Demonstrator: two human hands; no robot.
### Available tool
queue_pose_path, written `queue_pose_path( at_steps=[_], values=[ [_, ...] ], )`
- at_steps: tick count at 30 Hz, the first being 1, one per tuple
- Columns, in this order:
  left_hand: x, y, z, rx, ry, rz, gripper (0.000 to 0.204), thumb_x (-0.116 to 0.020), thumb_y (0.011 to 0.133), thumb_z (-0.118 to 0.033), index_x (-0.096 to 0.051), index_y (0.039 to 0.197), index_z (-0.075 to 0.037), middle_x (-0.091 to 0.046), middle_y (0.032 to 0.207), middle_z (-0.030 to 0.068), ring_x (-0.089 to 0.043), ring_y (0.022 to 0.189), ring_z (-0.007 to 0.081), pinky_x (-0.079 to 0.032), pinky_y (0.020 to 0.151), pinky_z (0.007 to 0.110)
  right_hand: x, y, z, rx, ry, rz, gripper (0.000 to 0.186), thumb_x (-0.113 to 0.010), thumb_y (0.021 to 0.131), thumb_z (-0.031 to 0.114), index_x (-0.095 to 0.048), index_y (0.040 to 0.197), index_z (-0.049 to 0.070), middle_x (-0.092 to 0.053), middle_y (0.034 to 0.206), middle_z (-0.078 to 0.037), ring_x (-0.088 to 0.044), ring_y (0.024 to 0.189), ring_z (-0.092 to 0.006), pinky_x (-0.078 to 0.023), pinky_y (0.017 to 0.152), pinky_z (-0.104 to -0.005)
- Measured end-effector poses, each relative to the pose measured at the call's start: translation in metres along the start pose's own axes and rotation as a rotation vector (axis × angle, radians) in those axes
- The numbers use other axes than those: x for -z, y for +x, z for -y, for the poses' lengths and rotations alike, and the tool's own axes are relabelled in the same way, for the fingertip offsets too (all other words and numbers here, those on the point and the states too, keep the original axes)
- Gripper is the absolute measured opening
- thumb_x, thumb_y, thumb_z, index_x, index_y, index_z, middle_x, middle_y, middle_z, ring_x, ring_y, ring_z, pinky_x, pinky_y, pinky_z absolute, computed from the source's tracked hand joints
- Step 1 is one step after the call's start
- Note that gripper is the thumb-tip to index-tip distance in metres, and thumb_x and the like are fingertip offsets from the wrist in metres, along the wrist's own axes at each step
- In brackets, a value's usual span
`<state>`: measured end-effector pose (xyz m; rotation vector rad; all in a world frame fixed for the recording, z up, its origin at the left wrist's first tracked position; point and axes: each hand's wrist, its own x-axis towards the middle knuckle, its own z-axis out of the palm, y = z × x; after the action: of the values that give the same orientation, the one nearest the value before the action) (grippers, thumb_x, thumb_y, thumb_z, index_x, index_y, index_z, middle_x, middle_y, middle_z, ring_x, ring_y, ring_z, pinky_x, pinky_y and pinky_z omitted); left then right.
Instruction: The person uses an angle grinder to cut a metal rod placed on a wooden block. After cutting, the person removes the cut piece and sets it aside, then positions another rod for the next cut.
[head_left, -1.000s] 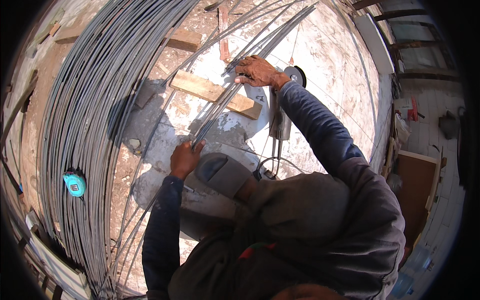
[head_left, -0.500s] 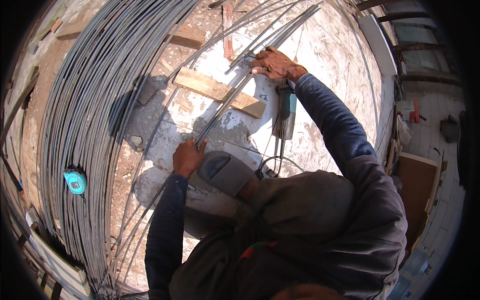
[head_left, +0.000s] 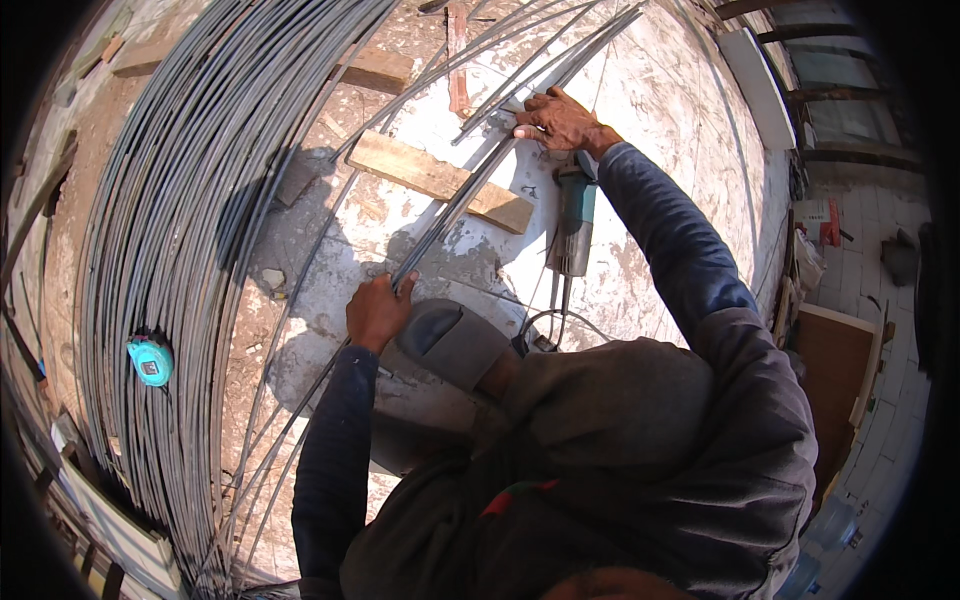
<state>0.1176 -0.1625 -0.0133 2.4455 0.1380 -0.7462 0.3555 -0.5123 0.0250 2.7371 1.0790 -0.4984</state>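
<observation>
A thin bundle of grey steel rods (head_left: 465, 195) runs slantwise ahead of me, across a wooden block (head_left: 435, 178). Near my shoe, my left hand (head_left: 377, 312) is closed around the lower stretch of these rods. Farther up, my right hand (head_left: 565, 122) bends its fingers over the same bundle, thumb along its side; the fingertips are partly hidden. Beyond that hand, the far rod ends (head_left: 610, 35) fan slightly apart. A teal and grey angle grinder (head_left: 574, 222) lies right of the block, just below my right wrist, its cord trailing toward my knee.
On the left lies a large bundle of long rods (head_left: 185, 200), with a turquoise tape measure (head_left: 150, 361) on top. Another wood piece (head_left: 375, 72) and a reddish-brown strip (head_left: 457, 60) lie farther off. My shoe (head_left: 452, 343) rests beside the thin bundle.
My right hand has shifted slightly to the right and up along the rods. My left hand keeps its hold in nearly the same place.
</observation>
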Motion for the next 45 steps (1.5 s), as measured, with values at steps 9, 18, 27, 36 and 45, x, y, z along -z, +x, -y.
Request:
queue_pose_path(
  at_steps=[9, 18, 27, 36, 45],
  values=[
    [-0.001, -0.001, 0.000, -0.017, 0.008, -0.033, 0.056, -0.056, 0.093, -0.053, -0.066, 0.077, 0.000, -0.068, 0.076, 0.0251, -0.068, 0.077, 0.0431, -0.053, 0.070, 0.052, -0.012, -0.008, -0.001, -0.027, 0.022, -0.019, 0.060, -0.030, 0.098, 0.063, -0.063, 0.120, 0.018, -0.061, 0.118, -0.013, -0.051, 0.122, -0.0284, -0.032, 0.109, -0.0466],
    [-0.001, -0.001, -0.001, -0.018, 0.000, -0.029, 0.057, -0.055, 0.093, -0.054, -0.068, 0.085, 0.001, -0.067, 0.080, 0.0278, -0.067, 0.080, 0.0450, -0.052, 0.071, 0.052, -0.001, -0.014, -0.009, -0.003, -0.095, 0.031, 0.052, -0.034, 0.101, 0.055, -0.059, 0.125, 0.017, -0.058, 0.121, -0.012, -0.051, 0.120, -0.0294, -0.034, 0.108, -0.0458],
    [-0.003, -0.001, 0.003, -0.023, -0.008, -0.040, 0.058, -0.057, 0.092, -0.054, -0.067, 0.079, 0.002, -0.068, 0.078, 0.0260, -0.068, 0.077, 0.0429, -0.054, 0.069, 0.050, 0.001, -0.030, 0.029, -0.162, -0.124, -0.248, 0.043, -0.056, 0.095, 0.046, -0.056, 0.120, 0.012, -0.056, 0.115, -0.013, -0.053, 0.113, -0.0298, -0.040, 0.101, -0.0440],
    [-0.004, 0.001, 0.006, 0.001, -0.005, -0.017, 0.061, -0.056, 0.091, -0.057, -0.068, 0.084, 0.003, -0.067, 0.081, 0.0280, -0.066, 0.082, 0.0446, -0.052, 0.074, 0.051, -0.036, 0.001, 0.090, 0.059, 0.170, -0.307, 0.044, -0.047, 0.100, 0.047, -0.062, 0.113, 0.008, -0.057, 0.112, -0.014, -0.052, 0.110, -0.0316, -0.039, 0.099, -0.0473],
    [-0.003, 0.002, 0.007, 0.042, -0.022, -0.001, 0.062, -0.054, 0.091, -0.061, -0.067, 0.086, 0.000, -0.067, 0.087, 0.0279, -0.066, 0.087, 0.0441, -0.051, 0.077, 0.050, -0.054, -0.017, 0.132, -0.229, 0.264, -0.598, 0.048, -0.051, 0.096, 0.050, -0.061, 0.117, 0.008, -0.052, 0.122, -0.017, -0.049, 0.114, -0.0351, -0.036, 0.100, -0.0474]
  ],
)
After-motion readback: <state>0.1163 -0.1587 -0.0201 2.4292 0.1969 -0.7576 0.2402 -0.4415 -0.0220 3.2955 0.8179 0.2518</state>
